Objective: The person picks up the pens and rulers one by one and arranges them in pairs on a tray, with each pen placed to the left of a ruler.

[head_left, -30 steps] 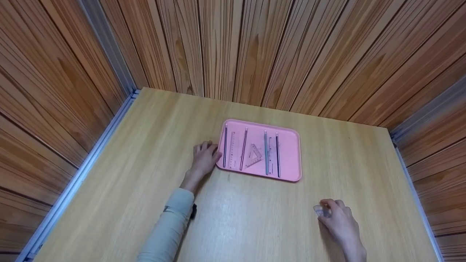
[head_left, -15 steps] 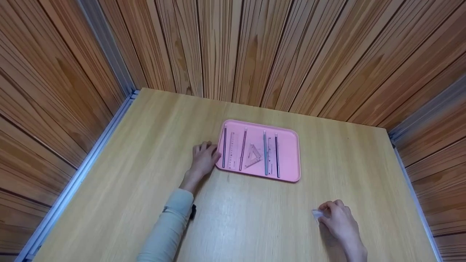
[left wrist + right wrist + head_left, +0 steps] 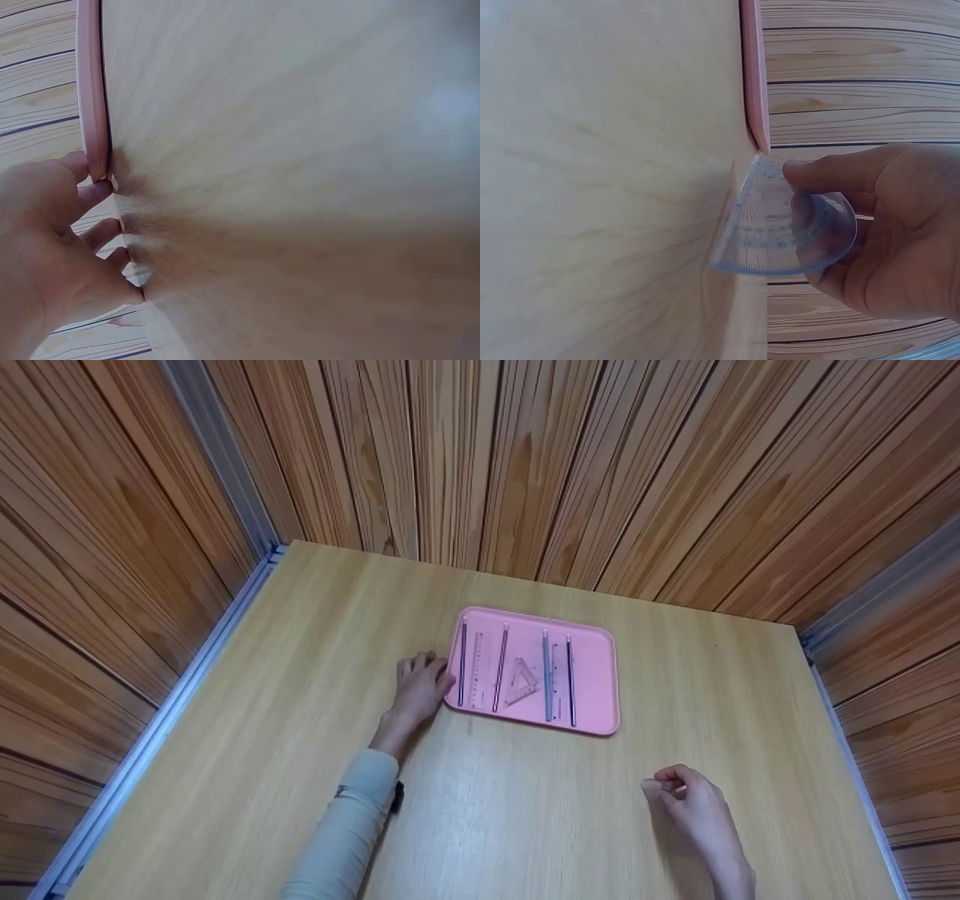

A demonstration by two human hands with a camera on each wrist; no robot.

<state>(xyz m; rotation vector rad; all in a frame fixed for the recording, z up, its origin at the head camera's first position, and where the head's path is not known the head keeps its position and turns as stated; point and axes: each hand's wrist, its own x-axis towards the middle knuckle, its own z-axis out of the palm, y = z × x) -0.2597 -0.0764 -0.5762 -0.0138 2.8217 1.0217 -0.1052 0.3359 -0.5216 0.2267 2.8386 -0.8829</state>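
Observation:
In the head view a pink tray (image 3: 598,690) lies on the table, bearing several pencils, clear rulers and a clear set square (image 3: 523,681). My left hand (image 3: 420,685) is at the tray's left edge, its thumb over the rim and the other fingertips down on the table beside it; in the left wrist view thumb and forefinger (image 3: 96,193) pinch the rim at the corner. Nearer me on the right, my right hand (image 3: 699,808) pinches a clear half-round protractor (image 3: 761,225) between thumb and fingers. The right wrist view shows its straight edge facing the tabletop, close over it.
A pale wooden table (image 3: 525,817) carries everything. Wood-plank walls (image 3: 525,465) close it in at the back, left and right, with metal rails (image 3: 165,712) along the sides. Bare tabletop lies between the right hand and the tray.
My right hand has turned slightly, and the protractor has tipped so that less of its face shows in the head view. My left hand and the tray stay put.

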